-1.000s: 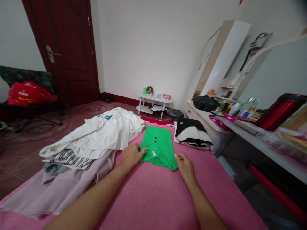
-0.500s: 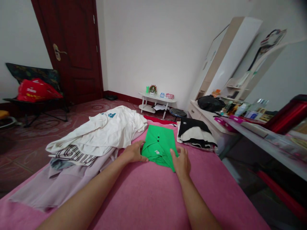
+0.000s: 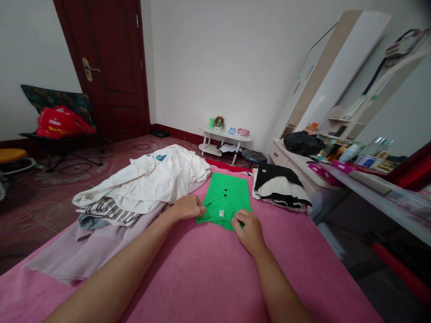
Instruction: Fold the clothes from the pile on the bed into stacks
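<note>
A green shirt [image 3: 229, 184], folded to a near rectangle, lies flat on the pink bed cover [image 3: 208, 273]. Two dark buttons and a small white label show on its upper face. At its near left corner, my left hand [image 3: 189, 207] is closed in a pinch on the fabric. My right hand [image 3: 249, 228] pinches the near right edge, fingers curled round the cloth. To the left lies a heap of clothes with a white shirt [image 3: 161, 172] on top. Beyond my right hand sits a folded black and white garment [image 3: 283, 186].
A striped garment [image 3: 111, 213] and a pale mauve one [image 3: 81, 255] lie under the white shirt. Along the right stands a dresser [image 3: 299, 161] with a black bag [image 3: 303, 143] and bottles. A small white table [image 3: 225, 133] stands by the far wall, a round stool [image 3: 254, 156] beside it.
Both hands have closed on the near corners of the green shirt. Its near edge now lies flatter and straighter, and the label faces up more fully. The view has shifted slightly.
</note>
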`<action>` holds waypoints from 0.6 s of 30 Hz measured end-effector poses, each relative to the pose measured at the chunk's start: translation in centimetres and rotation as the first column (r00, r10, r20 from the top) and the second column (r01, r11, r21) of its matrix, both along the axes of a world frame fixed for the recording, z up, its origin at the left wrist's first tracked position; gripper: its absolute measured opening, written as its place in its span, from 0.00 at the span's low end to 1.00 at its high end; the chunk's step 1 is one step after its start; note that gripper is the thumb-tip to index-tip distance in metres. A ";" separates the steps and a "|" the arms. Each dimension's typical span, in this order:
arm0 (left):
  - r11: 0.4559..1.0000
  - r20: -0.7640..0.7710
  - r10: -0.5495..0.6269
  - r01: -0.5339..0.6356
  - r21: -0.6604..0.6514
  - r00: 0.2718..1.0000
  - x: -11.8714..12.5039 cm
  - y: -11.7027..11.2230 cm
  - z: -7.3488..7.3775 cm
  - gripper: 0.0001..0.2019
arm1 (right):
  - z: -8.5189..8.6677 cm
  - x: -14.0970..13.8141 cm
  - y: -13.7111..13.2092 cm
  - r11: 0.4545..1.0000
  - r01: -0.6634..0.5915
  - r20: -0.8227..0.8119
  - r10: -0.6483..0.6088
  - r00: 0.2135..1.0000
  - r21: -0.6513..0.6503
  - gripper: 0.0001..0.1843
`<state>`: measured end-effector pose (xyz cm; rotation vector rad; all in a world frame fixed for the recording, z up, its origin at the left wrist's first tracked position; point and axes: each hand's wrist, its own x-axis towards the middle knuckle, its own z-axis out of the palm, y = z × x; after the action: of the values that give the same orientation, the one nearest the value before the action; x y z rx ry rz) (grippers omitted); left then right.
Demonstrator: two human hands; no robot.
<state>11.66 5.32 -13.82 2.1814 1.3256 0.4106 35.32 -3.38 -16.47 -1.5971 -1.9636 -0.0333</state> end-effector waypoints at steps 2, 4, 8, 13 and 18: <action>0.997 -0.056 0.069 -0.069 0.018 0.996 0.2 0.0 0.1 0.19 | -0.1 0.5 0.1 0.993 0.116 -0.004 -0.116 0.993 0.034 0.19; 0.981 -0.109 0.184 -0.176 0.079 0.977 0.5 -0.2 -0.2 0.23 | -0.2 0.9 0.3 0.964 0.253 -0.019 -0.252 0.968 0.081 0.20; 0.936 -0.142 0.315 -0.283 0.208 0.938 1.5 -0.7 -0.8 0.22 | -0.8 1.7 0.7 0.876 0.478 0.012 -0.480 0.877 0.072 0.17; 0.928 -0.214 0.343 -0.294 0.230 0.915 2.8 -1.1 -1.5 0.26 | -1.9 1.9 1.6 0.790 0.610 0.143 -0.599 0.788 -0.052 0.34; 0.956 0.105 0.266 -0.276 0.098 0.958 3.8 -1.1 -1.6 0.11 | -1.9 2.0 2.3 0.838 0.542 0.049 -0.539 0.841 -0.061 0.23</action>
<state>15.47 4.25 -15.43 2.0454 1.5902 0.6974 37.36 -1.13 -18.35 -2.1660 -1.4815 -0.2146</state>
